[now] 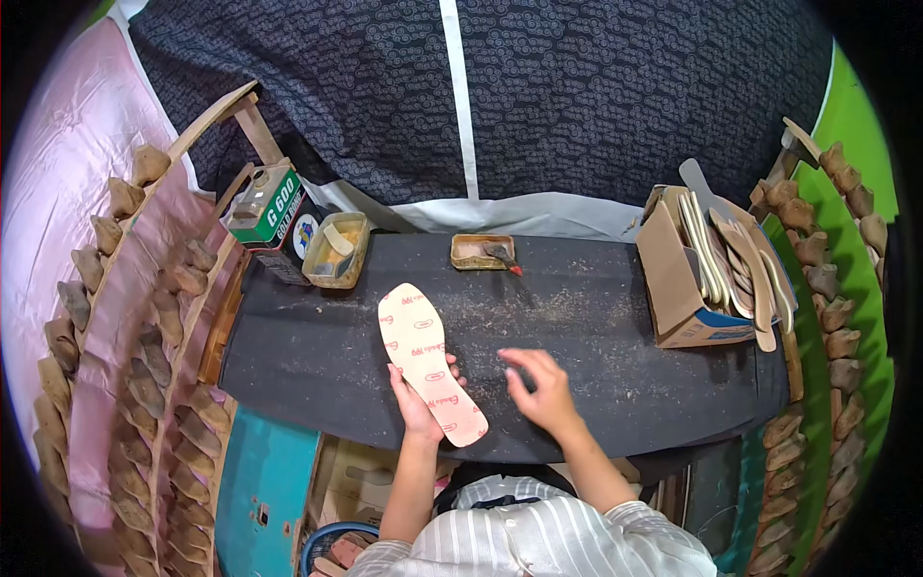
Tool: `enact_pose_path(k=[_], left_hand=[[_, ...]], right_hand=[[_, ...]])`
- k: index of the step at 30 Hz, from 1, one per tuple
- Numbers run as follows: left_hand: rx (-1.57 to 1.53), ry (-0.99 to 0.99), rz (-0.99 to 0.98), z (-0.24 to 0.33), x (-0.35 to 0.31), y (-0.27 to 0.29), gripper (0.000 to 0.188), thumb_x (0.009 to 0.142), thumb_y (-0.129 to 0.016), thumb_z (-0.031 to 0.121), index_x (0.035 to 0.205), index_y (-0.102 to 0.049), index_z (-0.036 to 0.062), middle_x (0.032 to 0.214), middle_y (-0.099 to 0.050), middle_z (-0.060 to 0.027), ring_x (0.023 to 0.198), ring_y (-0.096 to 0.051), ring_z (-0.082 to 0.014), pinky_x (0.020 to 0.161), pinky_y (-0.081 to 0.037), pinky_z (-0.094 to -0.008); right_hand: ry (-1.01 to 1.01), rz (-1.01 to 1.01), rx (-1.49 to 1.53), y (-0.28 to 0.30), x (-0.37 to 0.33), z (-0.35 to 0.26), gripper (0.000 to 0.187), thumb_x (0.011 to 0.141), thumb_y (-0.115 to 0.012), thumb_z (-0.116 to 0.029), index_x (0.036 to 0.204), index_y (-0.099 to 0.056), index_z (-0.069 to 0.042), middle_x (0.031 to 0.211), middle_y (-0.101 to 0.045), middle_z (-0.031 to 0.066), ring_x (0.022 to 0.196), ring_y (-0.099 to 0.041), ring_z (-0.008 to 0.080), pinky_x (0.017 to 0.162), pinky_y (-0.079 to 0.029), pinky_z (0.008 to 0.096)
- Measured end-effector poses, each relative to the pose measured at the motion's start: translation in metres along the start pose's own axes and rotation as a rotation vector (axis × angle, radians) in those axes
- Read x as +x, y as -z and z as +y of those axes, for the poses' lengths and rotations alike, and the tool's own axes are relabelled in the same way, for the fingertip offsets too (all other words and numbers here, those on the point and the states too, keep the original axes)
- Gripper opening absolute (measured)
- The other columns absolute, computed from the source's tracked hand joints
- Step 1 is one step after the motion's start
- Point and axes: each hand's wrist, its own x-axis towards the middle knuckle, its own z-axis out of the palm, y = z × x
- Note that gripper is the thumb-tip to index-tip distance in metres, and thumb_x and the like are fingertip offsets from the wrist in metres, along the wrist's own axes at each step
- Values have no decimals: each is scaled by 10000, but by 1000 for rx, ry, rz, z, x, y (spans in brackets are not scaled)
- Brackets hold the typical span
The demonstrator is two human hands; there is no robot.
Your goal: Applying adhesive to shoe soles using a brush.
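Observation:
My left hand [415, 412] is closed around a shoe insole [415, 337], cream-coloured with red print across its face. The insole tilts over the near half of the dark table, its wider end pointing away from me. Fingertips of that hand show along the insole's right edge; the rest of the grip is hidden beneath it. To the right, my right hand [546, 392] hovers over the table with nothing in it. Its thumb and index finger are apart and point toward the insole without touching it.
Dust and crumbs speckle the dark table cover [577, 346]. A small tray [471, 266] with a red-tipped brush [501, 254] stands at the back. A metal can [274, 216] and a yellowish tub [330, 282] are back left. A cardboard box [665, 279] of insoles is right. Shoe-last racks [159, 317] flank both sides.

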Motion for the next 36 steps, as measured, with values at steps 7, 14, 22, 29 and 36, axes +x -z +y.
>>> enact_pose_path(k=[7, 14, 22, 29, 36], left_hand=[[-49, 150, -79, -4, 11, 2, 681, 890, -214, 607, 1169, -474, 43, 966, -575, -125, 759, -562, -218, 627, -492, -402], [-36, 128, -85, -17, 16, 9, 699, 887, -201, 613, 1182, -465, 36, 964, -570, -125, 739, -555, -210, 629, -484, -387], [-17, 88, -49, -18, 13, 19, 694, 897, -196, 599, 1189, -462, 29, 956, -574, -134, 734, -560, -214, 640, -482, -381], [-17, 91, -44, -17, 13, 13, 688, 905, -183, 588, 1179, -462, 22, 956, -574, -144, 724, -568, -212, 620, -490, -378], [11, 79, -84, -17, 20, 10, 713, 905, -157, 604, 1172, -464, 17, 955, -574, -144, 721, -570, -209, 614, -494, -366]], right_hand=[[-80, 241, 34, -21, 72, 76, 249, 778, -589, 27, 1019, -601, -34, 971, -601, 110, 792, -623, 205, 690, -507, 298], [26, 118, -46, -48, 130, 146, 252, 747, -670, -5, 989, -621, -56, 903, -574, 113, 738, -609, 246, 658, -490, 324], [279, -30, 4, -63, 184, 142, 195, 726, -570, 98, 888, -610, -2, 853, -618, 148, 772, -633, 302, 680, -507, 346], [209, -86, 121, -56, 182, 147, 288, 687, -445, 175, 890, -589, 30, 850, -620, 149, 760, -655, 233, 692, -532, 296], [201, 114, 124, -14, 172, 100, 250, 732, -543, 122, 934, -603, -13, 905, -623, 118, 831, -656, 214, 724, -524, 297]])
